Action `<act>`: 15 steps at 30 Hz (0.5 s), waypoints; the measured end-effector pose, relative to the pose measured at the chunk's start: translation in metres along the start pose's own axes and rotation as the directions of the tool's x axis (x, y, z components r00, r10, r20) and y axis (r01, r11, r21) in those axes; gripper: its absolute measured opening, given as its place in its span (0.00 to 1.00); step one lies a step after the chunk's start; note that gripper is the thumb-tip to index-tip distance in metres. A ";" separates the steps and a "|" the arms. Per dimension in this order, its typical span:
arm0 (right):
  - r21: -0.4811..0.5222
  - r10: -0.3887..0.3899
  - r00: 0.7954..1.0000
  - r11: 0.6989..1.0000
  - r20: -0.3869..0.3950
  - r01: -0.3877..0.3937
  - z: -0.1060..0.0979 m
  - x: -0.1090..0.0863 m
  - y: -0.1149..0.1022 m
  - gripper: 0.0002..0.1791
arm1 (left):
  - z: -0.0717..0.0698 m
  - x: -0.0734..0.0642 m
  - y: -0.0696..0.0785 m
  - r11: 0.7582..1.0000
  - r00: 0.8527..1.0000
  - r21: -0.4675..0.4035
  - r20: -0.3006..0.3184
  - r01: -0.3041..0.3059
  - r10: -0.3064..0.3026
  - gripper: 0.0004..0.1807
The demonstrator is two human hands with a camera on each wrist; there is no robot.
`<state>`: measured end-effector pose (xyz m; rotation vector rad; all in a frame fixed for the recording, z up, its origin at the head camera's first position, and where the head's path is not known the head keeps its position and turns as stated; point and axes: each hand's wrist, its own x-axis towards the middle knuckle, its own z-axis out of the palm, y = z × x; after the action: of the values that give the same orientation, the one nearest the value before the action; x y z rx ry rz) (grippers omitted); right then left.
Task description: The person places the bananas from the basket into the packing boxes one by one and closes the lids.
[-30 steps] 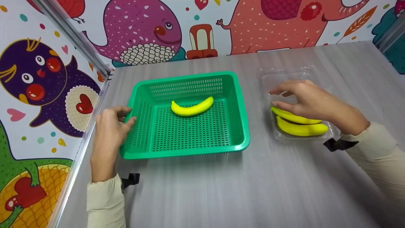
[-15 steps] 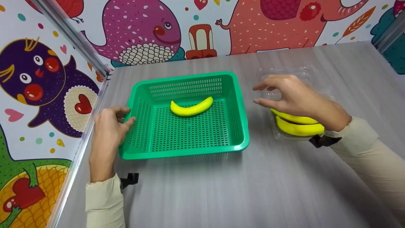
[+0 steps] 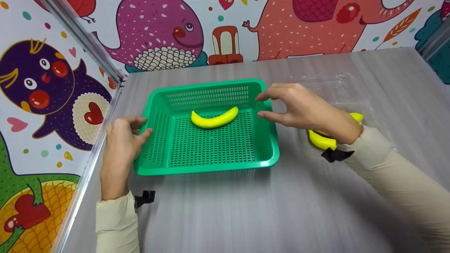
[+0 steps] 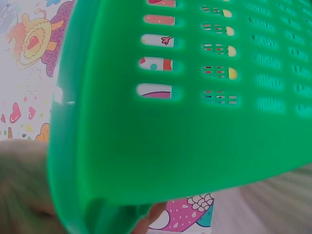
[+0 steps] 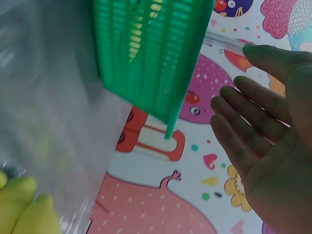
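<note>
A green plastic basket (image 3: 207,170) stands on the table with a yellow banana (image 3: 215,120) lying on its slotted floor. My left hand (image 3: 119,140) grips the left rim, thumb inside the basket; in the left wrist view the basket wall (image 4: 126,146) hides most of that hand. Over the right rim hovers my right hand (image 3: 295,107), thumb and fingers spread apart with nothing between them. The right wrist view shows its bare palm (image 5: 278,161) turned toward the basket. Behind the right wrist, two more bananas (image 3: 321,140) lie in a clear plastic container (image 3: 371,110), partly hidden by the forearm.
A light grey wood-grain table (image 3: 225,211) carries everything. Walls printed with cartoon animals close off the back and the left side, meeting at a metal corner strip (image 3: 81,38). A black wrist mount (image 3: 336,154) sits under the right cuff, and another (image 3: 145,199) beside the left.
My right hand has moved left from over the plastic container to the basket's right rim, fingers apart. The left hand, the basket and the banana inside stay as they were.
</note>
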<state>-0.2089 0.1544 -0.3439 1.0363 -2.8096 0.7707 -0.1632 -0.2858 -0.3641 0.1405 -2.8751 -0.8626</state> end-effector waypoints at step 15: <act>0.019 -0.098 0.994 0.995 0.056 0.097 0.008 0.030 -0.029 0.24 | 0.000 -0.001 -0.001 1.000 1.000 -0.009 -0.021 -0.022 0.022 0.20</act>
<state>-0.2132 0.1139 -0.3315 1.2064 -2.7788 0.7663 -0.1622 -0.2862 -0.3652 0.1161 -2.8476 -0.8651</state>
